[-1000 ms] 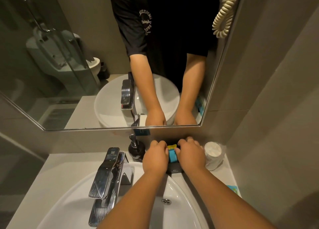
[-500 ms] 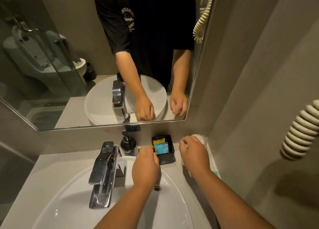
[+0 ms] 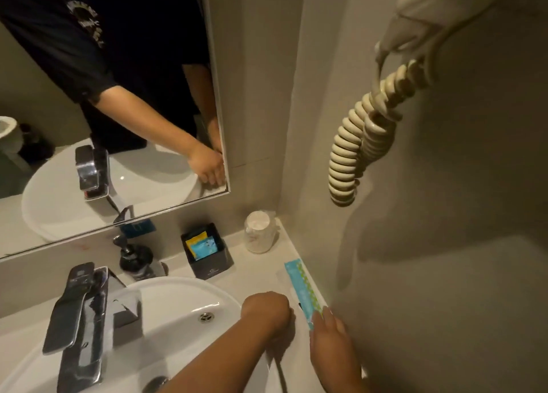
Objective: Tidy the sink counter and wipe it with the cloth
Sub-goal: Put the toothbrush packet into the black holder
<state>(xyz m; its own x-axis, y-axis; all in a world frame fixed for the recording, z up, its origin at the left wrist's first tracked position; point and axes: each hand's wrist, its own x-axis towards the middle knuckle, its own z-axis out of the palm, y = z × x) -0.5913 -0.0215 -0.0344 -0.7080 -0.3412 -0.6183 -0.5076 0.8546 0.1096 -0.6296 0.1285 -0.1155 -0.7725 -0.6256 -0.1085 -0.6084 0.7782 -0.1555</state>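
Note:
A long blue and green packet (image 3: 302, 286) lies flat on the pale counter (image 3: 261, 269), tight against the right wall. My right hand (image 3: 330, 338) covers the packet's near end with its fingertips on it; any grip is hidden. My left hand (image 3: 267, 311) is curled into a fist at the right rim of the white basin (image 3: 178, 292), just left of the packet, with nothing showing in it. No cloth is in view.
A black box (image 3: 212, 263) of yellow and blue sachets stands behind the basin. A wrapped cup (image 3: 259, 232) is in the corner and a dark pump bottle (image 3: 135, 259) is beside the chrome tap (image 3: 78, 312). A coiled cord (image 3: 360, 158) hangs on the right wall.
Both hands have left the black box and come back towards me and to the right. The view has swung right, and the packet by the wall is now under my right hand.

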